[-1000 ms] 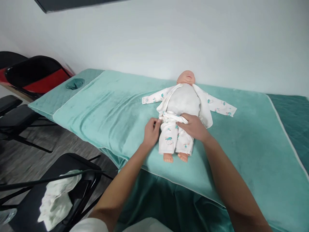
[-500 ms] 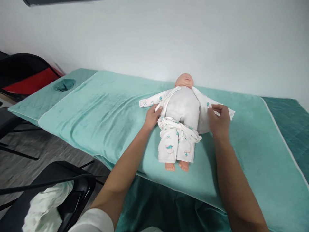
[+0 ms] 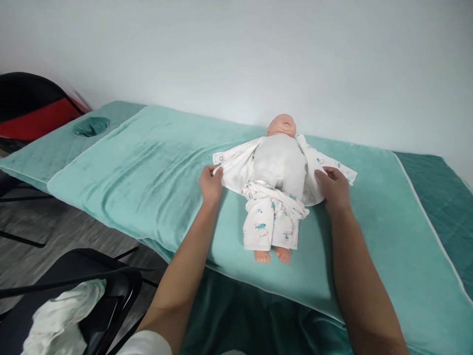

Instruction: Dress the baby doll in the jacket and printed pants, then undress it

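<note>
A baby doll (image 3: pixel 279 158) lies on its back, its head towards the wall and its bare feet towards me. It wears an open white printed baby shirt (image 3: pixel 238 170), with both sleeves spread outward. My left hand (image 3: pixel 211 185) pinches the edge of the shirt's left front panel and holds it out to the side. My right hand (image 3: pixel 334 187) is closed on the other front panel, beside the doll's torso. Printed white trousers (image 3: pixel 271 217) cover the legs, bunched up around the hips. The doll's pale torso is uncovered between the two panels.
A massage bed with a light green cover (image 3: pixel 155 148) stands along a white wall (image 3: pixel 229 59); a face hole (image 3: pixel 91 126) is at its left end. At lower left, a black chair (image 3: pixel 111 291) holds a crumpled white cloth (image 3: pixel 61 320). A black and red chair (image 3: pixel 37 111) stands behind.
My left hand has moved left, drawing the shirt's left panel outward from the torso. My right hand still holds the right panel, slightly lower. The view has shifted a little.
</note>
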`<control>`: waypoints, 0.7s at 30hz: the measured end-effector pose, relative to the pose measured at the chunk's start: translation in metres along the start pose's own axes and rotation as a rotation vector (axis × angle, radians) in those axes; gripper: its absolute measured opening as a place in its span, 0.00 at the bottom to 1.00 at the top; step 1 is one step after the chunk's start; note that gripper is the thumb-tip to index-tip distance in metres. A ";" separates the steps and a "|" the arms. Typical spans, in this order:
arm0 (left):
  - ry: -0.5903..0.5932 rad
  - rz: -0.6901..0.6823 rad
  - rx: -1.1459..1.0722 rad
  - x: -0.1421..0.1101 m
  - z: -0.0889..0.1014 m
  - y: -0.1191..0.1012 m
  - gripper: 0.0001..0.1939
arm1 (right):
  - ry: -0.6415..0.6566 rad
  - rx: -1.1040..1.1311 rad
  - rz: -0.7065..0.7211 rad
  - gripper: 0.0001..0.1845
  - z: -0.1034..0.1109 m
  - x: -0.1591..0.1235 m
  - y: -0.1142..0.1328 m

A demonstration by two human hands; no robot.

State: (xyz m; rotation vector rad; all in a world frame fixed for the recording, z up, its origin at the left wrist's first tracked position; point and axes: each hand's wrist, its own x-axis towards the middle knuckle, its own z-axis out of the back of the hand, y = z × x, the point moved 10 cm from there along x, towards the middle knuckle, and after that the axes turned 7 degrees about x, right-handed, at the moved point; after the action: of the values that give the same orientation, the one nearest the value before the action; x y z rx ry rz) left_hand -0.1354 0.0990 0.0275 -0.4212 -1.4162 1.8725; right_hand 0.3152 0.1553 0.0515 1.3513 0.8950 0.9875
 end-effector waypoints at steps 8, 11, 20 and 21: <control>0.035 -0.021 0.362 -0.003 -0.008 -0.004 0.03 | -0.330 -0.302 0.283 0.16 0.061 -0.004 0.032; -0.005 -0.102 0.408 -0.004 -0.007 -0.010 0.09 | -0.353 -0.434 0.430 0.16 0.058 -0.011 0.044; -0.003 -0.537 0.499 -0.019 -0.031 -0.063 0.15 | -0.031 -0.556 0.648 0.18 -0.013 -0.027 0.043; 0.028 -0.572 0.506 -0.019 -0.039 -0.070 0.14 | 0.013 -0.568 0.653 0.19 -0.020 -0.030 0.041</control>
State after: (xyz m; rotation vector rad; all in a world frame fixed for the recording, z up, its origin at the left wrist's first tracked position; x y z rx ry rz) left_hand -0.0723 0.1203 0.0759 0.1924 -0.8660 1.6452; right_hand 0.2837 0.1333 0.0906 1.1436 0.1236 1.6019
